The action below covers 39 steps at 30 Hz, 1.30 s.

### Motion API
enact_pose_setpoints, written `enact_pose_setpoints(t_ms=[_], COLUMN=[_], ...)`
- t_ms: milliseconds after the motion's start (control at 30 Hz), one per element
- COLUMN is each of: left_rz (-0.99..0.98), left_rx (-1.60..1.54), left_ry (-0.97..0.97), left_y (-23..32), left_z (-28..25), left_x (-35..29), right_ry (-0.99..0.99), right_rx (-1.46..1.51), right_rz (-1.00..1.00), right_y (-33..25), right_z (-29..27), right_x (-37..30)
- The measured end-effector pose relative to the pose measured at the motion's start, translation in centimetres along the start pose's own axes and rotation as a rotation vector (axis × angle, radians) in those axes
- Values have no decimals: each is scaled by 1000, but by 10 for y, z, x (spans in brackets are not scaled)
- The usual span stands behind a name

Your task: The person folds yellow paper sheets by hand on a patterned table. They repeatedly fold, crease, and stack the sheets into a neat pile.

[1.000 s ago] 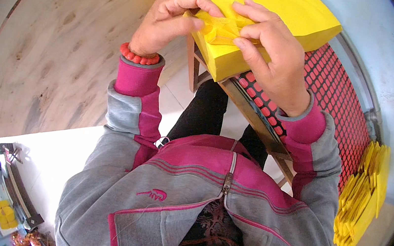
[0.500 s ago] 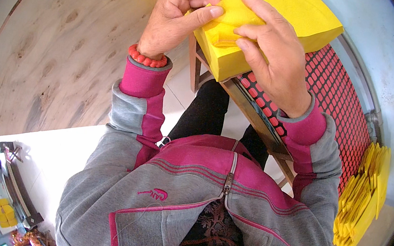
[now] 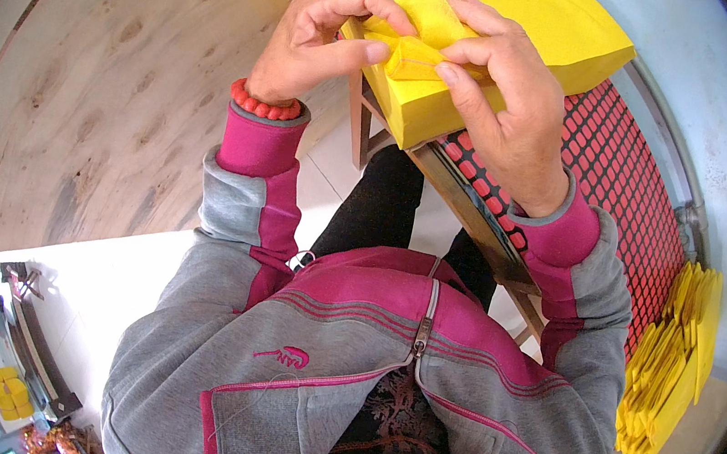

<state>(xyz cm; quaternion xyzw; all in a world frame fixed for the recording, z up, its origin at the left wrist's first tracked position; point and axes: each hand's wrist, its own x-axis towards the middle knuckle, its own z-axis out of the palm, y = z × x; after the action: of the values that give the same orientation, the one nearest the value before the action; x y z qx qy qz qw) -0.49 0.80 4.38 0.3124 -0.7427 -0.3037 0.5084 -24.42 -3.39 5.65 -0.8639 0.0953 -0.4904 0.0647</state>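
Observation:
A small folded piece of yellow paper (image 3: 416, 58) sits between my two hands, just above a thick stack of the same yellow paper (image 3: 582, 31). Its upper flap stands raised and a pocket-like fold faces me. My right hand (image 3: 514, 91) pinches the near right edge between thumb and forefinger. With bent fingers, my left hand (image 3: 315, 37) holds the left side, the forefinger on top and the thumb at the edge. A red beaded bracelet (image 3: 265, 104) circles my left wrist.
The stack rests on a wooden-framed bench with a red-and-black patterned top (image 3: 611, 159). A wooden board (image 3: 116, 84) fills the left side. Nested yellow folded pieces (image 3: 666, 368) lie at the right, by a pale blue wall (image 3: 718, 117).
The yellow paper's upper part has lifted and its near fold has opened. My left thumb has slid left off the paper's top, and my right fingers have closed on the near edge.

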Motion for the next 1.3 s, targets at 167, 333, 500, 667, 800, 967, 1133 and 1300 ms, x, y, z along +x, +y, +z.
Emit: enact_pose_setpoints(t_ms=[167,333,500,667,800,967,1133,1300], left_rz=[36,17,-51,-29,57,112,226,-10], left_rx=[19,-30,-180,-138,-264,-140,29,-173], left_ry=[-19,40,221,292,208,140,-3,171], left_y=[-3,-6,-15,-24,-19,-9,-6,-11], left_z=[-2,4,10,10,11,12,3,14], left_x=[0,0,0,-1,2,1,3,-3], right_ry=[7,60,19,-43,-38,-42,-33,30], right_rx=[-9,-11,-139,-179,-108,-23,19,-12], right_rz=[-8,24,-51,-79,-28,28,54,55], right_y=[1,-7,-11,-6,-4,-3,-5,-13], right_z=[2,-1,-9,-6,-4,-4,-3,-5], right_x=[-1,1,4,3,1,0,0,4])
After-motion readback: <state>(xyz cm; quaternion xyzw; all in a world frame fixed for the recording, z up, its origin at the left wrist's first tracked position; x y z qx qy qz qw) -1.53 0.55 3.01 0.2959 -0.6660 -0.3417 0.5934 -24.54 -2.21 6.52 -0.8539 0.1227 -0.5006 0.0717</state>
